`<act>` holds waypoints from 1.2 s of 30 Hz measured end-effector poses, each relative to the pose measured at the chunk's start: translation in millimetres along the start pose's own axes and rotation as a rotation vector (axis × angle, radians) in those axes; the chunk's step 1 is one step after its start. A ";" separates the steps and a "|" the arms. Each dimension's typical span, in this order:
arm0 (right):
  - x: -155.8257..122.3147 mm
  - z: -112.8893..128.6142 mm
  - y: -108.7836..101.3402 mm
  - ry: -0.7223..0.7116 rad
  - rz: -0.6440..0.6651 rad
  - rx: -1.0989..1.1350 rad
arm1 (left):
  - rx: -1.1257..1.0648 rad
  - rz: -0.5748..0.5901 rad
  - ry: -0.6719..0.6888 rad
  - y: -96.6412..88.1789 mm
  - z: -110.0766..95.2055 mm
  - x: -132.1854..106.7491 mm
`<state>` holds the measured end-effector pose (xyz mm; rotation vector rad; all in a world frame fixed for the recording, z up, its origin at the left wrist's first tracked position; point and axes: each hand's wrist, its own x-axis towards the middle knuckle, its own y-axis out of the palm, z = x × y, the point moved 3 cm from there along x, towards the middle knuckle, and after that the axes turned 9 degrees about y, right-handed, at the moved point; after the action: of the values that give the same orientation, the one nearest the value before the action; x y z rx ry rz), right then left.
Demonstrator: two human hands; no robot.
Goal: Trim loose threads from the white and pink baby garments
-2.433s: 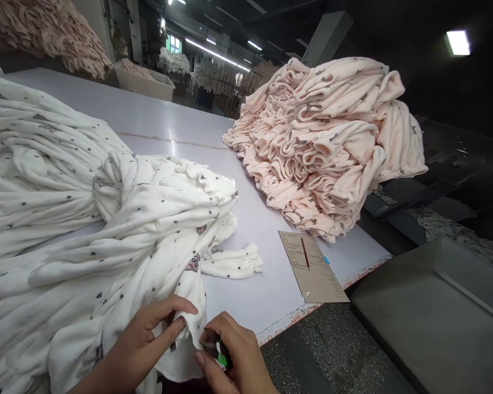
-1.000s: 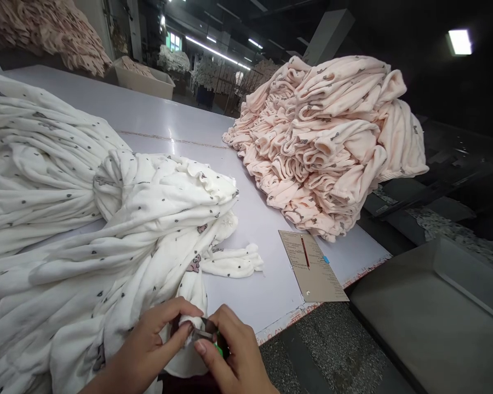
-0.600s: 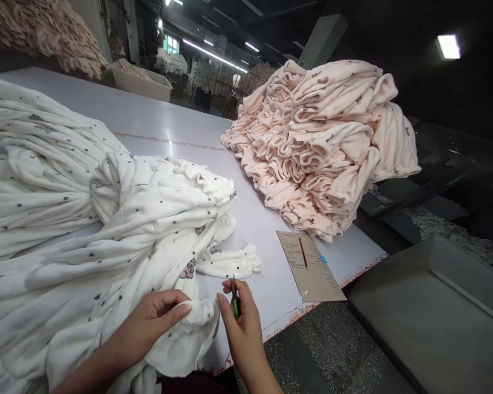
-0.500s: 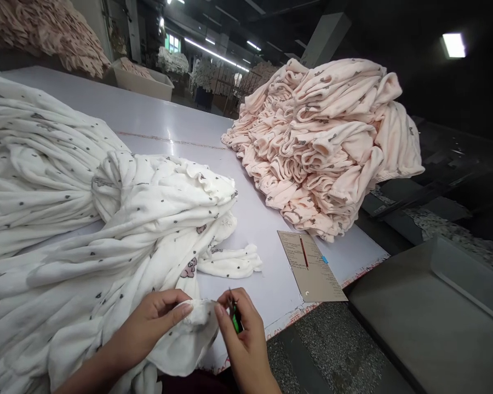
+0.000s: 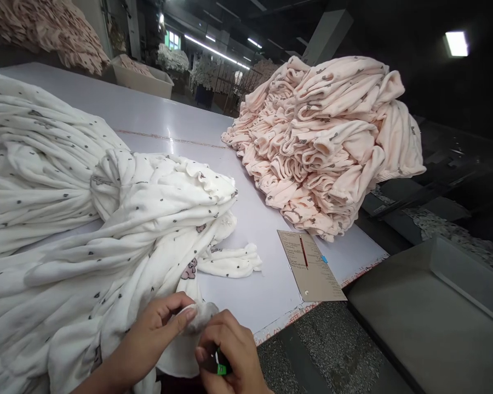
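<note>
My left hand (image 5: 164, 323) pinches the edge of a white garment (image 5: 156, 213) printed with small dark marks and pinkish bears. The pinched end (image 5: 183, 353) hangs pale side out between my hands. Closed around small thread snips (image 5: 221, 368), black and green, is my right hand (image 5: 232, 350); its fingers hide the blades. That hand is right beside the cloth edge, and I cannot tell whether it touches it. More of the white cloth spreads in folds to the left, twisted into a bunch midway.
A tall pile of pink printed garments (image 5: 312, 148) stands on the table (image 5: 258, 219). Near the front edge lies a written-on card (image 5: 316, 273) with a red pencil (image 5: 303, 253). A grey bin (image 5: 431, 306) is at the right, and a pale tub (image 5: 142, 79) stands beyond the table.
My right hand has moved down and left and turned, so the snips now point differently and their tip is hidden. My left hand keeps its pinch, and the cloth end has shifted slightly.
</note>
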<state>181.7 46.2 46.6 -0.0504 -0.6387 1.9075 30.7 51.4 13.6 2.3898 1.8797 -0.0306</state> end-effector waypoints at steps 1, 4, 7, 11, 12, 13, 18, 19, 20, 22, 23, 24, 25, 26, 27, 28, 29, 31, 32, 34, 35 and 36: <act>-1.6 -0.5 -1.4 0.018 0.021 -0.023 | -0.036 -0.006 -0.022 -0.6 1.1 0.4; -3.6 -8.0 -8.9 0.191 0.063 -0.163 | -0.181 -0.021 -0.087 -1.1 3.8 0.7; -3.8 -14.6 -13.6 0.268 0.119 -0.314 | -0.223 -0.045 -0.108 -0.4 2.9 0.0; -4.5 -18.8 -8.6 0.273 0.141 -0.417 | -0.101 -0.028 -0.062 1.5 -2.0 -1.8; -4.7 -19.1 -6.4 0.268 0.131 -0.436 | -0.070 -0.020 -0.047 1.9 -3.1 -2.3; -4.8 -19.2 -4.2 0.261 0.121 -0.455 | -0.041 -0.009 -0.028 2.2 -4.1 -2.7; -3.6 -16.8 1.6 0.244 0.084 -0.461 | 0.074 0.022 0.043 2.4 -7.0 -2.7; -3.0 -16.1 1.5 0.254 0.083 -0.437 | 0.088 0.022 0.050 2.4 -7.2 -2.4; -2.3 -15.5 1.0 0.270 0.084 -0.401 | 0.100 0.023 0.052 2.4 -7.3 -2.2; -1.0 -14.8 -1.3 0.317 0.093 -0.309 | 0.115 0.036 0.054 2.9 -7.0 -2.0; -0.7 -14.6 -2.8 0.341 0.100 -0.262 | 0.117 0.044 0.050 3.3 -6.7 -2.1; -0.6 -14.6 -4.5 0.364 0.108 -0.220 | 0.120 0.044 0.045 3.3 -6.3 -2.4; -0.7 -14.6 -6.3 0.385 0.117 -0.188 | 0.124 0.044 0.040 3.4 -6.0 -2.9; -1.1 -14.6 -7.9 0.404 0.128 -0.165 | 0.128 0.043 0.037 3.5 -5.8 -3.4; -1.7 -14.6 -9.3 0.419 0.141 -0.154 | 0.132 0.039 0.036 3.5 -5.8 -3.9; -2.3 -14.6 -10.2 0.431 0.156 -0.152 | 0.139 0.034 0.038 3.5 -6.0 -4.3; -2.9 -14.5 -10.7 0.438 0.170 -0.158 | 0.146 0.029 0.041 3.6 -6.4 -4.8; -3.8 -14.3 -10.8 0.442 0.188 -0.194 | 0.153 0.022 0.040 4.1 -7.6 -5.5; -4.1 -14.3 -10.5 0.440 0.192 -0.216 | 0.154 0.021 0.040 4.4 -8.3 -5.8; -4.5 -14.7 -9.5 0.434 0.195 -0.244 | 0.153 0.023 0.044 5.1 -9.8 -6.3; -4.6 -14.9 -9.1 0.432 0.196 -0.250 | 0.153 0.027 0.049 5.4 -10.4 -6.6; -4.7 -15.1 -8.7 0.429 0.200 -0.252 | 0.156 0.030 0.055 5.5 -10.8 -6.8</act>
<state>196.0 50.7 36.4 -0.6878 -0.5886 1.9110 34.0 44.5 25.3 2.5445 1.9321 -0.1146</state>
